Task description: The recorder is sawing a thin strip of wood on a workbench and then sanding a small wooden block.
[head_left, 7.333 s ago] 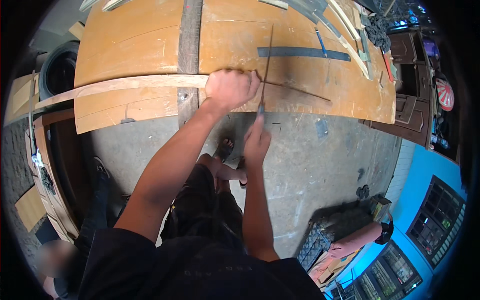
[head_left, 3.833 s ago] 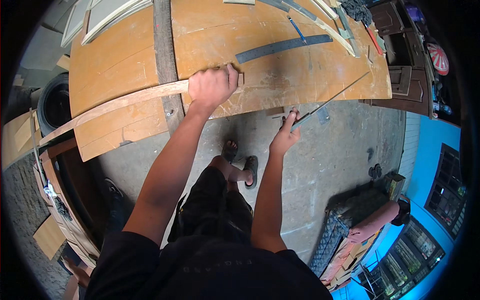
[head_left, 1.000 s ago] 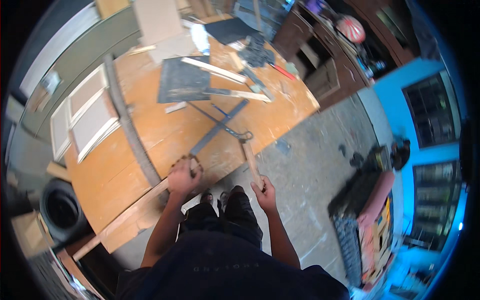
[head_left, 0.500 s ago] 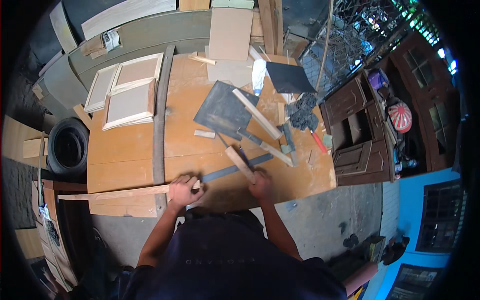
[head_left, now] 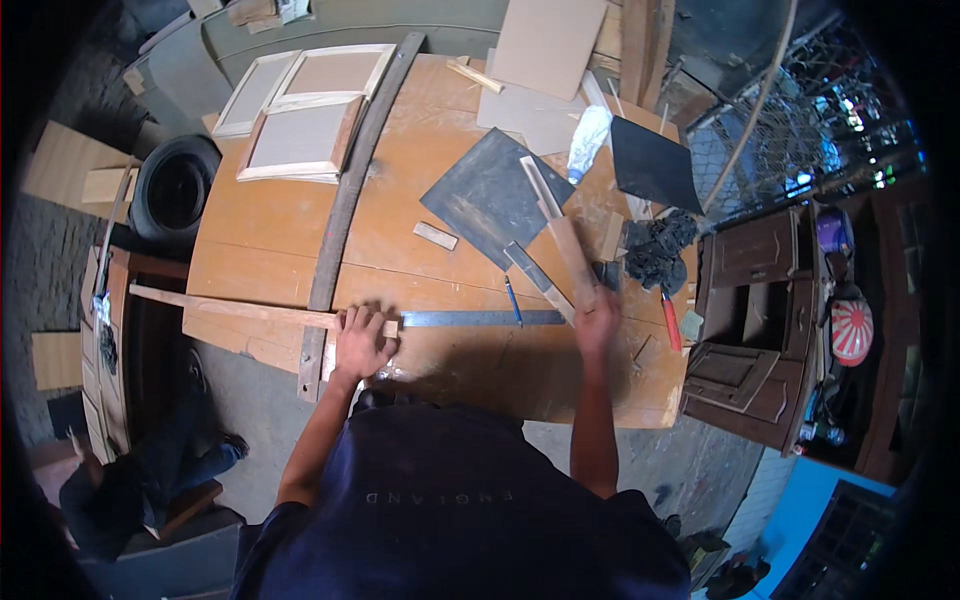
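Observation:
My left hand [head_left: 365, 342] is closed over the right end of a long narrow wooden strip [head_left: 235, 311], pressing it near the table's front edge. A steel ruler [head_left: 480, 318] lies flat just right of those fingers. Farther right, my right hand [head_left: 598, 318], slightly blurred, grips the near end of a short wooden batten [head_left: 572, 255], which slants away above the table. Across the ruler lies a blue pen [head_left: 513, 301]. Between the pen and my right hand is a slim piece with a dark end and a pale wooden end [head_left: 540, 283].
The wooden table [head_left: 420, 285] carries a dark square sheet [head_left: 490, 195], a small wood block [head_left: 436, 236], light frames [head_left: 305, 135], a dark beam [head_left: 350, 200], a crumpled black bundle [head_left: 660, 250] and a red-handled tool [head_left: 670, 322]. A seated person [head_left: 130, 490] is at lower left; a cabinet [head_left: 750, 300] stands right.
My right hand has moved right and away from me with the batten, uncovering the pen by the ruler. My left hand stays on the strip. The whole view has shifted and turned.

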